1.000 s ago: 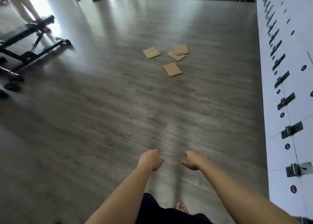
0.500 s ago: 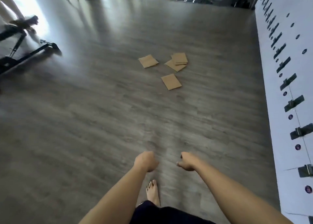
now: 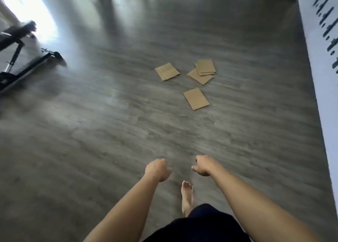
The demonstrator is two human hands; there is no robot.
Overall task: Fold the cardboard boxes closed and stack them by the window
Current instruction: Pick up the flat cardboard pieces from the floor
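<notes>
Cardboard boxes point(image 3: 196, 98) lie flat on floor point(image 3: 91, 132), untouched. Left hand point(image 3: 157, 170) & right hand point(image 3: 203, 165) curled, holding nothing. Approach step; next: reach nearest, pick up.

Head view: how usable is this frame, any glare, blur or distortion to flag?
Head view: blown-out window glare at the upper left washes out the floor; motion blur smears the black frame and the white wall markings; wide-angle bending at the edges; the flat cardboard boxes and both hands, left hand and right hand, stay readable.
</notes>
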